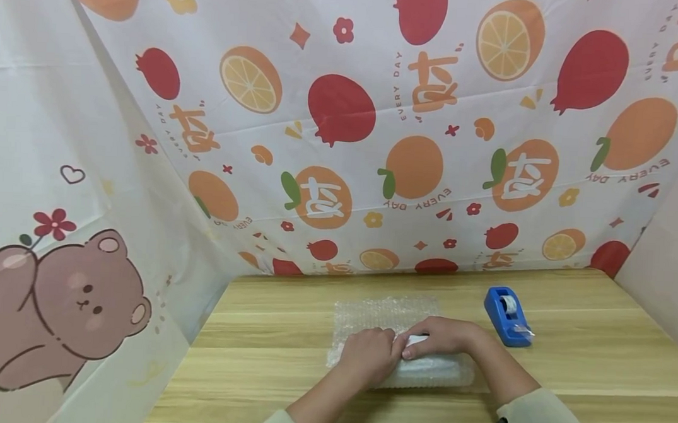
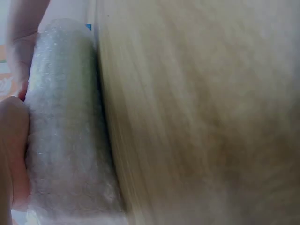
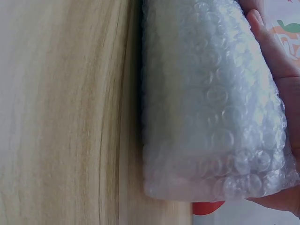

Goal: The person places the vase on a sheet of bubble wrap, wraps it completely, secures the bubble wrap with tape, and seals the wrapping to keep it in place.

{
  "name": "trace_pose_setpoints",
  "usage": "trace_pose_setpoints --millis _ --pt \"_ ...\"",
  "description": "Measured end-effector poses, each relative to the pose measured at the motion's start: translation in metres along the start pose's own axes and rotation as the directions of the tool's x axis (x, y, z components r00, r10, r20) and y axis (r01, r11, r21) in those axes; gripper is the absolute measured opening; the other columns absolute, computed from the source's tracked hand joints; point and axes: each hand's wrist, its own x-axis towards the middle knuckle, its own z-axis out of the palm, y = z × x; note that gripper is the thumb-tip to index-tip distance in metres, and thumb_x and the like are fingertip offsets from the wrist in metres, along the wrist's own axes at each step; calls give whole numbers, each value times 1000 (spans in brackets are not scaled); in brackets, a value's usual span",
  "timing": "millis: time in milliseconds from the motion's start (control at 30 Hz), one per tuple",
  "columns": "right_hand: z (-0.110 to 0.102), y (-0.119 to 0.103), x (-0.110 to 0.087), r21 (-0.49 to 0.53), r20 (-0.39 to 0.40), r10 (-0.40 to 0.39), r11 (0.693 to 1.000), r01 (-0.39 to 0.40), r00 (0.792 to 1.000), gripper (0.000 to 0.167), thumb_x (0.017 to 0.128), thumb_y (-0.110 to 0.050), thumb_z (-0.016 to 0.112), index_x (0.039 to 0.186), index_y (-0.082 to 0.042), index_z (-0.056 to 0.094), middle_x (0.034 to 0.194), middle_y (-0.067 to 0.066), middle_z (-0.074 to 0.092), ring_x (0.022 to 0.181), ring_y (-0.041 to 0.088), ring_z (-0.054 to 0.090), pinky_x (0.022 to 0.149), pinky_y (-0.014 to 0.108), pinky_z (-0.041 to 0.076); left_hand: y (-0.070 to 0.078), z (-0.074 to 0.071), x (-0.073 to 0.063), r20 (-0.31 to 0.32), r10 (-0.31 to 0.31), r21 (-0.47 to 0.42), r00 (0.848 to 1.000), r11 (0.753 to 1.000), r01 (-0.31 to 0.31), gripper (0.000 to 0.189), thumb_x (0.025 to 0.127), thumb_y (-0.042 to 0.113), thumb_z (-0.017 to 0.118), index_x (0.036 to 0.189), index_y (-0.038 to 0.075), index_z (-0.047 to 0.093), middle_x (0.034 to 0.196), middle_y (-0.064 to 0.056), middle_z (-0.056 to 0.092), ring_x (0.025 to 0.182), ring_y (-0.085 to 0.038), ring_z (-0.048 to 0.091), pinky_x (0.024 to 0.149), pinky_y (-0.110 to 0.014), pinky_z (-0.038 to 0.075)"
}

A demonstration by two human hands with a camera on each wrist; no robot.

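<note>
Apparently mid-rolling: left hand (image 1: 367, 356) and right hand (image 1: 447, 336) each grip the bubble-wrap roll (image 1: 431, 373) on the table (image 1: 253, 359), loose sheet (image 1: 386, 311) beyond. Best: even pressure, ends flush, slack out before taping.

Cloth-walled tabletop packing spot, home or studio unclear: bubble wrap (image 1: 382, 311) under the fingers (image 1: 374, 339), wood-grain table (image 1: 259, 353) below, fruit-print cloth (image 1: 399, 129) beyond them, bear-print cloth (image 1: 80, 288) left, blue tape dispenser (image 1: 503, 319) right.
</note>
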Motion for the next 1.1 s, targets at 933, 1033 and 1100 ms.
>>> trace_pose_setpoints --millis 933,1033,1100 --pt "40 -30 -8 -338 -445 10 924 -178 896 43 105 -40 39 132 -17 63 119 6 68 114 30 61 97 52 46 -8 1 16 16 -42 -4 999 999 42 53 105 36 28 90 12 72 97 -7 74 92 -30 69 70 -45 54" --pt "41 -24 -4 -338 -471 17 920 -198 882 42 105 -38 40 123 -14 69 116 5 71 113 30 63 99 50 46 -8 2 15 0 -30 -18 1000 999 30 53 105 38 29 88 12 72 94 -7 74 89 -29 70 68 -44 53" --pt "41 -20 -2 -331 -489 28 919 -215 872 40 104 -37 42 115 -14 72 112 4 72 110 28 65 98 48 47 -8 2 14 -7 -13 -29 1000 1000 13 54 105 39 29 86 12 71 92 -7 73 87 -29 69 67 -43 53"
